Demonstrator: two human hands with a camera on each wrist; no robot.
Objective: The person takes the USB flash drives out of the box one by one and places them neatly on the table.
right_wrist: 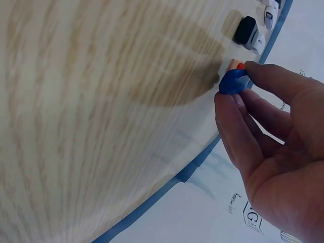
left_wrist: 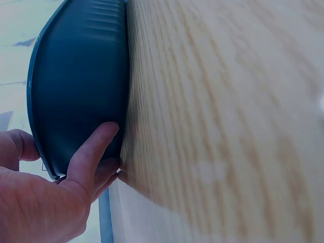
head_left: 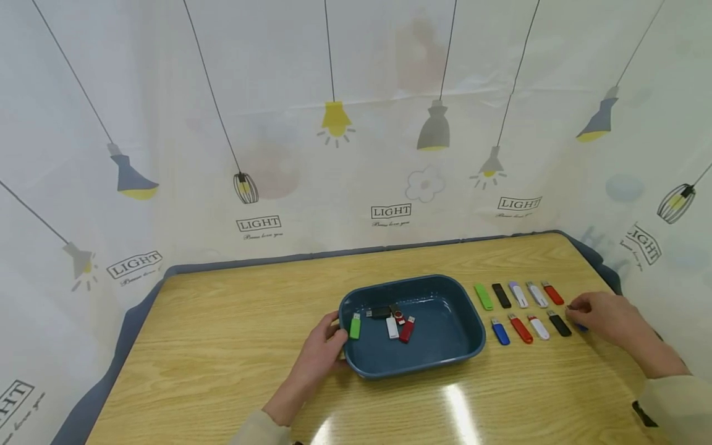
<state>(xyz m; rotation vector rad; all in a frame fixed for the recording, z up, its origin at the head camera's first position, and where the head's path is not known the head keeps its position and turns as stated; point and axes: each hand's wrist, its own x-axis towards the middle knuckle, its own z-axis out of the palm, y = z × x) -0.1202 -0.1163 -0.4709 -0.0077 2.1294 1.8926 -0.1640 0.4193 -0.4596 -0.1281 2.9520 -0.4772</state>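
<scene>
At the left end of a dark blue tray (head_left: 439, 337), my left hand (head_left: 321, 346) grips the rim, thumb over the top edge and fingers against the outer wall. Inside the tray lie several USB sticks, among them a green one (head_left: 355, 327), a white one (head_left: 392, 328) and a dark red one (head_left: 408, 330). My right hand (head_left: 609, 318) pinches a blue USB stick (right_wrist: 233, 82) between thumb and fingertips, close over the table at the right end of the front row. Beside it lies a black USB stick (head_left: 559, 324).
Right of the tray, USB sticks lie in two rows; a green one (head_left: 483, 297) and a red one (head_left: 553, 293) end the back row, and a blue one (head_left: 500, 332) starts the front row. A lamp-printed curtain (head_left: 345, 179) hangs behind the wooden table (head_left: 233, 334).
</scene>
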